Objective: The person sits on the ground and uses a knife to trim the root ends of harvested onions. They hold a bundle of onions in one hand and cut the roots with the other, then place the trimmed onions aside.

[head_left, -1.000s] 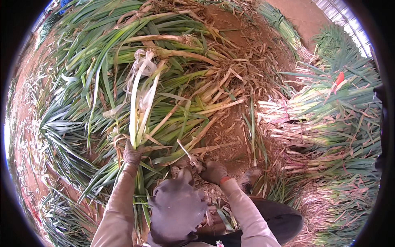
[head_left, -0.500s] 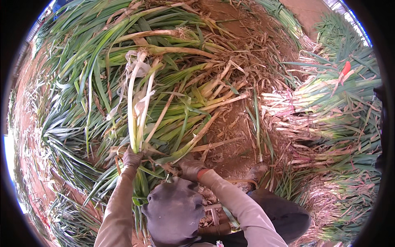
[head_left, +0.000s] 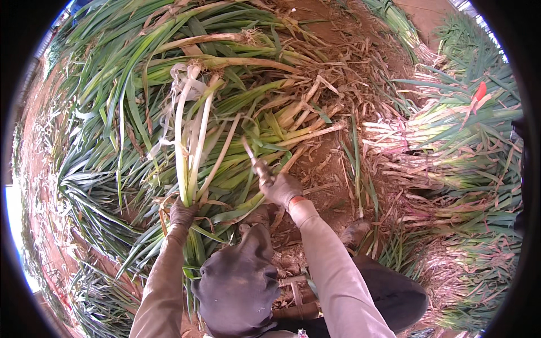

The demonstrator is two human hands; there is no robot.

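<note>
My left hand (head_left: 182, 214) is closed around a few green onions (head_left: 181, 141). Their white stems point up and away from me, root ends farthest, with loose pale skin (head_left: 191, 89) hanging near the roots. Green leaves trail below that hand beside my dark-covered knee. Right of the stems, my right hand (head_left: 282, 189) is closed on a slender, pale-tipped brownish object (head_left: 255, 159); its exact kind is unclear. The tip points up and left, apart from the stems in my left hand.
A large heap of unpeeled green onions (head_left: 124, 84) spreads ahead and left. Dry leaf scraps (head_left: 360, 73) litter the brown ground. Bundled green onions (head_left: 394, 135) lie in a row at right, one with a red tag (head_left: 479, 92). My shoe (head_left: 356, 232) is near them.
My right hand has risen from beside my knee, moving up and slightly right, and the slender object now shows in it. My left hand and its green onions stay nearly in place.
</note>
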